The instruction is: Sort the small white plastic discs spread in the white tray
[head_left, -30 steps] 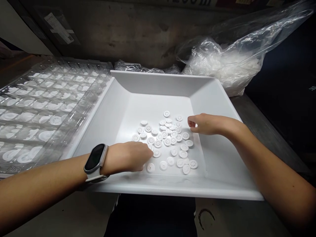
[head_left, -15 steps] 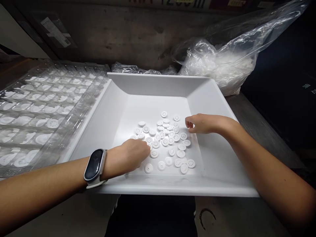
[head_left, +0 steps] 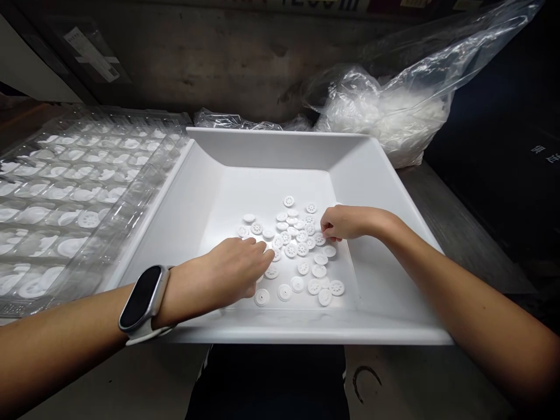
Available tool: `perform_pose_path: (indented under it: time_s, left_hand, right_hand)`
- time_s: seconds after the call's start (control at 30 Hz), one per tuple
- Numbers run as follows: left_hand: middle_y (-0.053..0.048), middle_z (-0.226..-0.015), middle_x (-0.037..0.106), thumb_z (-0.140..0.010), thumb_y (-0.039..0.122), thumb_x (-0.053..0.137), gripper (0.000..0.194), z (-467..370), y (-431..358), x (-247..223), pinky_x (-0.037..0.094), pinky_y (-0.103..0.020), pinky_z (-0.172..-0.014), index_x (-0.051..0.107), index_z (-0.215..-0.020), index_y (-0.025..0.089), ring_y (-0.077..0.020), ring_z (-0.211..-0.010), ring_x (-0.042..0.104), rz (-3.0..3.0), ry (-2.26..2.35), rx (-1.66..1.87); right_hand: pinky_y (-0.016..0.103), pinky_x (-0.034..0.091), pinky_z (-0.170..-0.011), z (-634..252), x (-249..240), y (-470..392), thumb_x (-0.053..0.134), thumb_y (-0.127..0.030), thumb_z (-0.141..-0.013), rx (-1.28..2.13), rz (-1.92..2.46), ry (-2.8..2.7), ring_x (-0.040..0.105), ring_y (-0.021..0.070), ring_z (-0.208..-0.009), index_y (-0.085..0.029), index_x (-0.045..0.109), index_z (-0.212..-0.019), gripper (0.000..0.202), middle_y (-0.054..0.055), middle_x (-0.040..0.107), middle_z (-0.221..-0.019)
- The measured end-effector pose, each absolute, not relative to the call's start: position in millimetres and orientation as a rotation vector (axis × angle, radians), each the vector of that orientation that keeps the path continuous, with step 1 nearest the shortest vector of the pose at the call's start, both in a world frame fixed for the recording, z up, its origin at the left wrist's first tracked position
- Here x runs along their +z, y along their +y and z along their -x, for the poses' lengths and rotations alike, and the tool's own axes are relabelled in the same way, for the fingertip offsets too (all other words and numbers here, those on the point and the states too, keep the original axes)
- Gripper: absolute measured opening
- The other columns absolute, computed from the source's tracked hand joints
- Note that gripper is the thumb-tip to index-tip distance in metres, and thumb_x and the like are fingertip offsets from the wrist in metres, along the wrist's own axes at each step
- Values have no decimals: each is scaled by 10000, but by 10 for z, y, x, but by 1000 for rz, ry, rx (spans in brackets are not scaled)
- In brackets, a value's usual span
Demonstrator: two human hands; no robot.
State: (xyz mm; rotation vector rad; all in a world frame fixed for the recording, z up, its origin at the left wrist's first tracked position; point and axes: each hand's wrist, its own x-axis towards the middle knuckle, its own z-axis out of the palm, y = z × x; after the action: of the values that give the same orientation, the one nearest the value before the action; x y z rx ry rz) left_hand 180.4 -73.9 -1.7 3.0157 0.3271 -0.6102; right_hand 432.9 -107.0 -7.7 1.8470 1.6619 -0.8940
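Many small round white plastic wheels [head_left: 291,250], some with spoke-like holes, lie loosely spread and overlapping on the floor of a white tray [head_left: 306,335]. My left hand [head_left: 230,269], a watch [head_left: 140,296] on its wrist, is over the left side of the spread. Its fingers curl down and inward; what they hold, if anything, is hidden under the hand. At the right edge of the spread, my right hand [head_left: 350,221] has its fingertips drawn together on the rim of one white plastic wheel [head_left: 319,240].
Left of the tray lies a clear plastic compartment tray [head_left: 131,216] with white parts in its pockets. Behind the tray's back right corner stands a clear plastic bag [head_left: 385,116] of white material. A dark stained panel [head_left: 210,64] rises behind.
My right hand has moved left and slightly down onto a wheel, its fingers closing. My left hand has turned, with its knuckles shifting slightly right. The view has shifted a little.
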Motion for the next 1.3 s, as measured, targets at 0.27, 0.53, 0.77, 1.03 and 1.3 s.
perform_pose_path:
  time_s: [0.27,0.53,0.77,1.03,1.3]
  left_hand:
    - [29,-542,456,-700,103,463,145,-1737,-705,-40,185,-299,-406,399,-757,220,-155,-425,382,-3028,343,-531]
    - [26,-559,469,-680,93,502,142,-1761,-715,-15,180,-282,-400,445,-751,201,-135,-428,365,-2996,354,-628]
    - [4,-609,559,-750,103,516,88,-1792,-702,-48,218,-286,-433,523,-796,178,-161,-494,489,-2960,324,-660]
    - [-10,-696,614,-845,166,479,62,-1838,-678,-50,269,-314,-501,530,-835,199,-194,-573,555,-2945,214,-361]
    - [-37,-873,621,-926,315,451,162,-1917,-652,138,357,-300,-553,410,-1007,182,-194,-693,587,-2787,521,111]
  right_hand:
    - [338,515,-735,-4422,-74,-1072,529,-361,-934,-932,-1905,1681,597,147,-796,-154,606,-965,223,33,623,-938]
    - [312,524,-685,-4349,-59,-1080,540,-371,-929,-1028,-1934,1612,604,132,-736,-141,602,-958,240,23,627,-882]
    - [280,519,-630,-4246,-71,-1071,573,-316,-914,-1048,-1916,1659,593,113,-672,-134,598,-944,186,5,618,-833]
    - [217,402,-516,-4285,13,-1131,602,-271,-864,-882,-1993,2058,468,83,-573,-160,548,-842,125,-25,547,-756]
    - [227,347,-544,-3921,200,-1259,489,-104,-791,-848,-1892,2668,445,91,-585,-211,410,-756,138,-52,505,-688]
